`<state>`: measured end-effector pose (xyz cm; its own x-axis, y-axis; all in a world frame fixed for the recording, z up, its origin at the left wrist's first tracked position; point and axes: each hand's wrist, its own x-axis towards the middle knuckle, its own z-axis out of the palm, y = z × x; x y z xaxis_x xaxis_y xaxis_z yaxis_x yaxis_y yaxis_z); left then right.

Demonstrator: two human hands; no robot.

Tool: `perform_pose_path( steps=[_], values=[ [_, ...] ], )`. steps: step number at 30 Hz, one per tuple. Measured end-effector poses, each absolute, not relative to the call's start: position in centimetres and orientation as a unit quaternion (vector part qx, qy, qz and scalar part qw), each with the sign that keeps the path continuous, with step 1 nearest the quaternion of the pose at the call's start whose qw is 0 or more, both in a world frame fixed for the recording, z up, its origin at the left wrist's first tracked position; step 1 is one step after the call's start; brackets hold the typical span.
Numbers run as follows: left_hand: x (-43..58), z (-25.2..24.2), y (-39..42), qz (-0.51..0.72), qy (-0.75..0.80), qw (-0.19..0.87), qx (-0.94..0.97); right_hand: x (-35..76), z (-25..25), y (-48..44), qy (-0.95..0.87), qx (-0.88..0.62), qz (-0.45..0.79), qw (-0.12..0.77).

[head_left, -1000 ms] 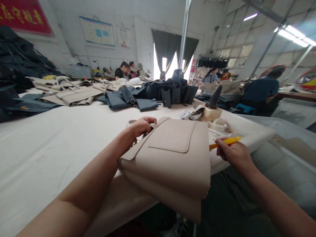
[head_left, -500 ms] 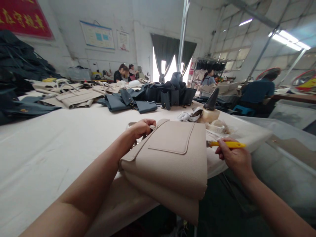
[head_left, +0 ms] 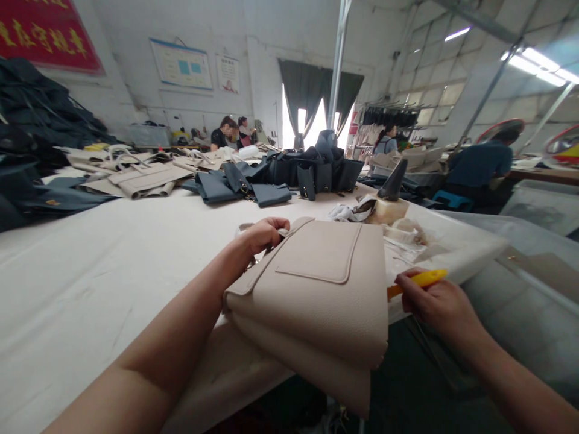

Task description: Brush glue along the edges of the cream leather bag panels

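Observation:
A beige leather bag [head_left: 316, 289] lies over the front edge of the white table, its lower part hanging past the edge. My left hand [head_left: 269, 235] is closed on the bag's far left edge, near the strap; its fingertips are partly hidden. In my right hand [head_left: 429, 295] is a brush with a yellow handle [head_left: 429, 278], gripped between thumb and fingers. The brush's head is out of sight behind the bag's right side. A stitched pocket-shaped panel shows on the bag's upper face.
Dark blue bag pieces [head_left: 271, 178] are heaped across the table's far side, with beige bags [head_left: 145, 178] to their left. A glue-stained container with a dark cone [head_left: 393, 181] stands beyond the bag. Clear plastic bins [head_left: 529, 301] flank the table at right. Several people sit farther back.
My right hand has lowered slightly and tilted the brush, so its head has passed behind the bag's right edge. The left hand keeps its hold. The view has shifted slightly.

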<state>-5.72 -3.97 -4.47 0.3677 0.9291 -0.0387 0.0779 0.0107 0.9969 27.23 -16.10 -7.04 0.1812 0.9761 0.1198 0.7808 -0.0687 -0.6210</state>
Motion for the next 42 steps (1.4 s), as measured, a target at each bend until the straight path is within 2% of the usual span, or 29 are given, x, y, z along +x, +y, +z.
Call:
perform_pose_path(
  steps=[8,15,18,24,28,32,34,38,42],
  values=[
    [-5.5,-4.5,-4.1,0.377,0.421,0.567,0.6,27.3,-7.6,-19.4,-0.604,-0.712,0.209,0.29],
    [-5.4,-4.7,-4.0,0.373,0.428,0.56,0.604,28.2,-8.0,-15.2,-0.598,-0.688,0.128,0.391],
    [-5.4,-4.6,-4.2,0.382,0.419,0.563,0.602,27.9,-8.3,-16.7,-0.597,-0.689,0.151,0.381],
    [-5.2,-4.7,-4.3,0.386,0.424,0.568,0.591,25.8,-9.4,-23.9,-0.587,-0.676,0.273,0.352],
    [-5.1,-4.7,-4.2,0.381,0.431,0.555,0.601,25.9,-10.3,-24.0,-0.564,-0.685,0.206,0.413],
    [-5.3,-4.8,-4.2,0.386,0.428,0.564,0.591,27.2,-10.3,-22.4,-0.583,-0.678,0.223,0.388],
    [-5.4,-4.9,-4.1,0.388,0.427,0.565,0.59,27.9,-9.9,-21.9,-0.571,-0.673,0.211,0.419],
    [-5.5,-5.1,-3.8,0.384,0.428,0.564,0.593,28.8,-9.3,-19.7,-0.519,-0.649,0.122,0.542],
    [-5.3,-5.1,-3.7,0.38,0.427,0.571,0.589,28.3,-10.2,-15.0,-0.533,-0.612,0.089,0.578]
  ],
)
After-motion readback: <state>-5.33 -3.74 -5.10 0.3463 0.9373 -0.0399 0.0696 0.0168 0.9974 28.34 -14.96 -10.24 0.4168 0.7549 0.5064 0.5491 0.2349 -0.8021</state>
